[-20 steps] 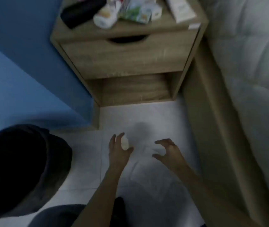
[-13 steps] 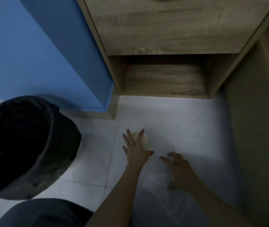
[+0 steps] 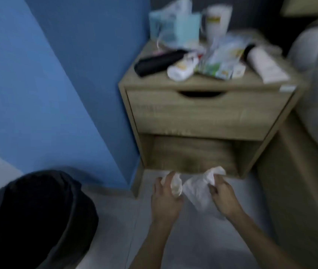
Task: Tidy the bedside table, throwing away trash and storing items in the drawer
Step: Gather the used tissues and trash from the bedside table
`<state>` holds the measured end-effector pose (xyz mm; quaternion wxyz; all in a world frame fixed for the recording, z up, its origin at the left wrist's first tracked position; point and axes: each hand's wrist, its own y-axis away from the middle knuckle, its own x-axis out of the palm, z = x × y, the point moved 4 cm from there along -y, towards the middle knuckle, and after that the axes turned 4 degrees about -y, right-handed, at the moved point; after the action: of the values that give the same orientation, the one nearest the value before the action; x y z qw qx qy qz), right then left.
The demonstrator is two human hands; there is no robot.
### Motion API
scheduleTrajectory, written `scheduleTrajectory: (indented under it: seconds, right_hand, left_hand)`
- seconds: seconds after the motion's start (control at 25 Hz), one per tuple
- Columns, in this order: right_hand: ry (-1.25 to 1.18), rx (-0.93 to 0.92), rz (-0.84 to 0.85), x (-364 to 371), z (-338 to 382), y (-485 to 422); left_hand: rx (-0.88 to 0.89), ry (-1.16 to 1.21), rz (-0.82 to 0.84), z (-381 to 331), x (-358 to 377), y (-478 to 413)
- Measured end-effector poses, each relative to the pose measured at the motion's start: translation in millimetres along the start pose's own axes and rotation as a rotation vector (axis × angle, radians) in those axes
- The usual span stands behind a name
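From the head camera I see my left hand (image 3: 166,197) curled around a small crumpled white wad (image 3: 176,186), and my right hand (image 3: 223,197) pinching the top of a thin white plastic bag (image 3: 198,191), both held low in front of the wooden bedside table's (image 3: 202,85) open bottom shelf. The black-lined round bin (image 3: 38,216) sits well to the left by the blue wall.

Risks, as I judge them: the limp bag could sag shut so the wad misses it and drops to the floor.

The blur makes any count only probable: two pieces of trash in hand, one bin, one closed drawer (image 3: 206,113), and six or so items heaped on the tabletop, including one black cylinder (image 3: 159,63) near its left edge and one white tube (image 3: 264,65) at its right edge.
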<state>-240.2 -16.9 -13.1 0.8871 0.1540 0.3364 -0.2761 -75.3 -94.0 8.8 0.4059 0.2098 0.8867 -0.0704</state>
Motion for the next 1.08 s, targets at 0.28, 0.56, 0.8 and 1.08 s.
scheduleTrajectory:
  seconds: [0.28,0.56,0.8,1.08]
  right_hand:
    - [-0.524,-0.027,-0.066,-132,162,-37]
    - [-0.178,-0.067,-0.434,-202,202,-58]
    - [-0.044,-0.15,-0.648,-242,195,-62]
    - [-0.2,-0.132,-0.445,-245,175,-99]
  left_hand:
    - [0.23,0.049,-0.111,-142,-150,-43]
    - [0.313,0.076,-0.096,-212,-214,-68]
    - [0.321,0.02,-0.051,-245,-186,-91]
    - [0.318,-0.011,-0.099,-268,-160,-123]
